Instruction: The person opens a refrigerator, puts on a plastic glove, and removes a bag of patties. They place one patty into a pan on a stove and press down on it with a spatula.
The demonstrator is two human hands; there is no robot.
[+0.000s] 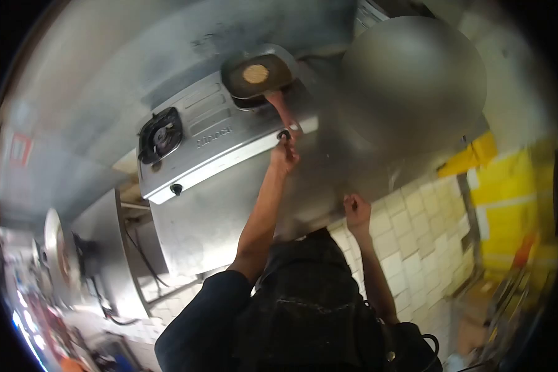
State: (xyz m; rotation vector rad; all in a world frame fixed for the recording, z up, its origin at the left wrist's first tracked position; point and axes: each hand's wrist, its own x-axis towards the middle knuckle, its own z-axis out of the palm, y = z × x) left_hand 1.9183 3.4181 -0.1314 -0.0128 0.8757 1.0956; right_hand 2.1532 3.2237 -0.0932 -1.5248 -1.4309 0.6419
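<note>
My left hand (284, 155) is closed on the right control knob (283, 134) at the front of a silver two-burner gas stove (211, 121). Just above that hand, the reddish handle (281, 111) of a dark square pan (232, 77) points down toward me. A round, golden-brown piece of food (255, 74) lies in the pan. My right hand (357, 209) hangs near the counter's front edge with its fingers curled; whether it holds anything is too small to tell. The left burner (162, 136) has nothing on it.
A large, round metal lid or wok (414, 80) stands at the upper right. Yellow bags or sacks (505, 204) are at the far right, above a cardboard box (477, 313). Pale tiles (403, 242) cover the floor. The left knob (177, 188) sits on the stove front.
</note>
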